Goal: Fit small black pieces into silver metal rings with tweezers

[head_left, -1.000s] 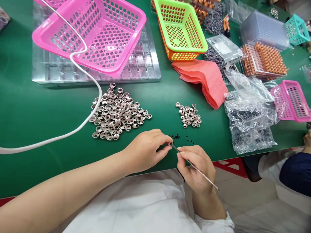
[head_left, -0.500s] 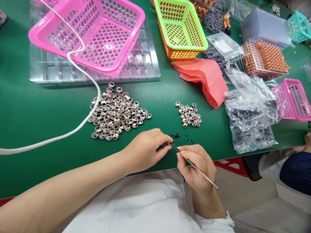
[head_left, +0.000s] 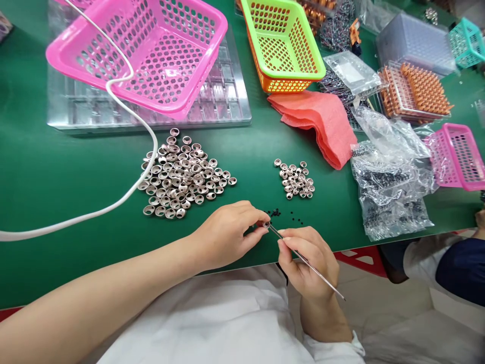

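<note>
Metal ring (head_left: 267,225) pinched in the left hand (head_left: 229,235) meets a slender tool (head_left: 326,280) gripped by the right hand (head_left: 312,260), black pieces (head_left: 276,213) nearby

One head-worn view, forward and down across the green table (head_left: 250,146)

No legible text, no readable labels, brands, numbers or signs

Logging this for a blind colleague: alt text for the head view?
The left hand pinches a small metal part; the right hand holds a thin tool to it. Two piles of metal rings lie on the green table.
</note>
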A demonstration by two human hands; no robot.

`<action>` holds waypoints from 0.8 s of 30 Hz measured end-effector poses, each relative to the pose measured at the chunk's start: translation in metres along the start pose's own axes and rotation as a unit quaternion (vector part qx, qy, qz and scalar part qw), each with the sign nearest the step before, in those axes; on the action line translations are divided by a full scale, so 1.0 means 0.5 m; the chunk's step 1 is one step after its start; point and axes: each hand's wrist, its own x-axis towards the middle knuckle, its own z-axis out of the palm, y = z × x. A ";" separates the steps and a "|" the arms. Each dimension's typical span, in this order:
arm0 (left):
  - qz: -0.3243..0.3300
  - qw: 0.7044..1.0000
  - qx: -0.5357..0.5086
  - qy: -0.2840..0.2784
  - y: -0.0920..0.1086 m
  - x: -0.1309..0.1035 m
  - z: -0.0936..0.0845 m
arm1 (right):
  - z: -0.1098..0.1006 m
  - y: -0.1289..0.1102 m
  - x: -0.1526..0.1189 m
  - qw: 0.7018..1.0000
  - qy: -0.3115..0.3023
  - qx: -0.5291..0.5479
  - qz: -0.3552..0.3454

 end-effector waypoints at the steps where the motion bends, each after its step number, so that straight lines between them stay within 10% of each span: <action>1: 0.001 1.000 -0.001 0.000 0.000 0.000 0.000 | 0.000 0.001 0.000 1.000 0.001 -0.001 -0.003; 24: 0.003 1.000 -0.003 0.002 -0.004 -0.001 0.002 | -0.001 0.004 0.000 1.000 0.009 0.024 0.007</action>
